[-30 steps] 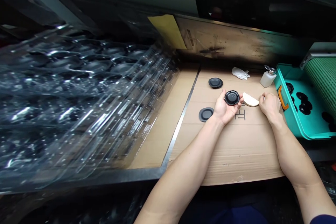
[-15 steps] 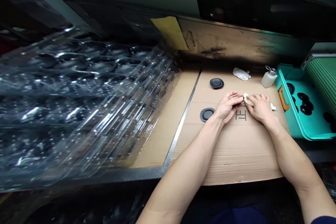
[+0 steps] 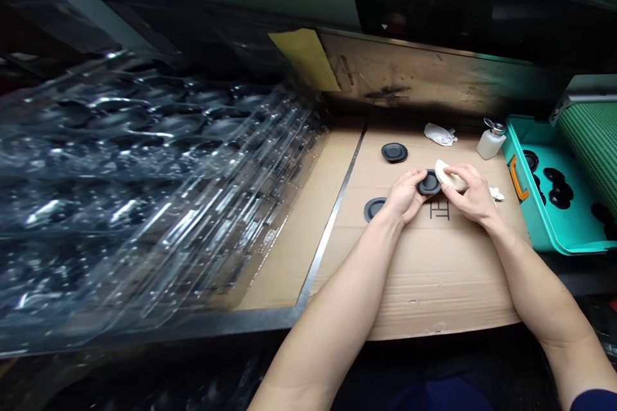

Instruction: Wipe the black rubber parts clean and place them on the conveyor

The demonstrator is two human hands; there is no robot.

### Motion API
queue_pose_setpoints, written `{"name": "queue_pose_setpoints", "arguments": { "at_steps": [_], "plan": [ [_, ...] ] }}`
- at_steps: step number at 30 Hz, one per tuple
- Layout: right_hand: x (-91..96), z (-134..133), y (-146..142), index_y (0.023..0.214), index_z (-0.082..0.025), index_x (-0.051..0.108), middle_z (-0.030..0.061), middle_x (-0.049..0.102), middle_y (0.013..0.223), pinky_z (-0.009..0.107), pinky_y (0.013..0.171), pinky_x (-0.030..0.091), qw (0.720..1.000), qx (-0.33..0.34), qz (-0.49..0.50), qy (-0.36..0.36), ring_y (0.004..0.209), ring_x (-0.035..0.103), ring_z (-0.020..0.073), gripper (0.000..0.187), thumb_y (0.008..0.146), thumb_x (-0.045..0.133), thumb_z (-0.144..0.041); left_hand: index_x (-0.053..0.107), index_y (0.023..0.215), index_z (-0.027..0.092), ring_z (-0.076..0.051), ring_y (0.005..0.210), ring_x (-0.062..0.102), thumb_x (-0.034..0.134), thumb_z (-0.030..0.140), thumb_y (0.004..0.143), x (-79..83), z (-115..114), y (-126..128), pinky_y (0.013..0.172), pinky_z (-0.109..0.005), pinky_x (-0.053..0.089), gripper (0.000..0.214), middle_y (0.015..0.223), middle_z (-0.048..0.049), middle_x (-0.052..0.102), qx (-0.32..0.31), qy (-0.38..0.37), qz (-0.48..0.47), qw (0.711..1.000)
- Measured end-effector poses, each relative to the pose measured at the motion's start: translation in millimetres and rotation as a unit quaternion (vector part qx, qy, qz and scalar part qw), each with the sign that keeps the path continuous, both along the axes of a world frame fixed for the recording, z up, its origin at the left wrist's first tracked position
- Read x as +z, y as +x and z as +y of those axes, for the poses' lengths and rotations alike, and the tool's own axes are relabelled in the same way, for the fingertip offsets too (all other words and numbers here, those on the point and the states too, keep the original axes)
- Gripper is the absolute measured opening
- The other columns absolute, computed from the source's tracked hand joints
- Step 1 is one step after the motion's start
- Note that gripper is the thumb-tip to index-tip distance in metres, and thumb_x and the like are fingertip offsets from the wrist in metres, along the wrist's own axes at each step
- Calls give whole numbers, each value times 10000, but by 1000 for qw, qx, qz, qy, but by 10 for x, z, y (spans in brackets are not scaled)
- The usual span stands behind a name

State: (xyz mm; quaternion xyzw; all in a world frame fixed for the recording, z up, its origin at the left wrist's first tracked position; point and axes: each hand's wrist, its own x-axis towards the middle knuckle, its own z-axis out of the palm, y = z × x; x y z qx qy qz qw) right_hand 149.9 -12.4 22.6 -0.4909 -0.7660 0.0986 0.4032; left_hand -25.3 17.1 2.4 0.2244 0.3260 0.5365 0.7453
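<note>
My left hand (image 3: pixel 403 196) grips a round black disc-shaped part (image 3: pixel 429 182) by its left edge, face up above the cardboard. In my right hand (image 3: pixel 470 191) is a folded white wiping pad (image 3: pixel 444 173), pinched between thumb and fingers. The pad's left edge meets the right rim of the disc. A second black disc (image 3: pixel 374 209) lies on the cardboard just left of my left hand, partly covered by it. Farther back rests another black disc (image 3: pixel 394 152).
Clear plastic trays (image 3: pixel 193 192) are stacked on the left. A white pump bottle (image 3: pixel 490 140) and crumpled white tissue (image 3: pixel 439 134) stand at the back. On the right, a teal bin (image 3: pixel 554 241) with an orange handle holds several black parts, beside a green conveyor belt (image 3: pixel 592 141).
The disc in my left hand, mostly hidden before, now shows its face. My right hand's white pad has moved slightly left and shows more. The view has shifted slightly.
</note>
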Motion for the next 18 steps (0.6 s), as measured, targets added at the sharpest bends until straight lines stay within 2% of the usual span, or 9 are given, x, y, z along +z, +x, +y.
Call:
{"name": "queue_pose_setpoints", "arguments": {
  "at_steps": [3, 7, 10, 15, 18],
  "plan": [
    [-26, 9, 2, 1191, -231, 712, 106, 681, 1147, 425, 1009, 504, 1000, -3, -27, 1, 1102, 624, 266, 322, 906, 655, -370, 673, 878, 121, -164, 813, 682, 554, 172, 991, 57, 8, -25, 774, -314, 576, 172, 881, -71, 721, -25, -28, -52, 998],
    [-49, 25, 23, 1221, -234, 706, 113, 669, 1159, 428, 995, 515, 999, -5, -45, 0, 1096, 624, 271, 343, 919, 670, -392, 689, 840, 134, -158, 773, 670, 533, 260, 1037, 103, 4, -37, 754, -295, 568, 281, 827, -58, 716, -15, -61, -74, 995],
    [-71, 23, 19, 1253, -236, 702, 114, 658, 1196, 432, 1003, 516, 999, 9, -49, 8, 1108, 619, 271, 362, 932, 687, -403, 699, 861, 133, -143, 755, 669, 534, 282, 1049, 113, 1, -30, 741, -272, 561, 291, 827, -49, 721, -12, -61, -77, 995],
    [-69, -81, -125, 1252, -299, 717, 81, 642, 1292, 421, 1029, 509, 989, 86, -117, 23, 1170, 578, 254, 277, 990, 645, -355, 704, 863, 115, -175, 793, 709, 508, 345, 1060, 111, -9, 0, 832, -296, 585, 361, 834, -84, 736, -31, -56, -93, 994],
    [-63, -148, -213, 1252, -322, 714, 74, 605, 1345, 393, 1008, 525, 987, 77, -140, 6, 1207, 570, 244, 268, 1024, 576, -292, 709, 881, 110, -203, 865, 733, 425, 363, 1079, 114, -22, 2, 871, -313, 592, 428, 868, -112, 747, -44, -45, -111, 992]
  ]
}}
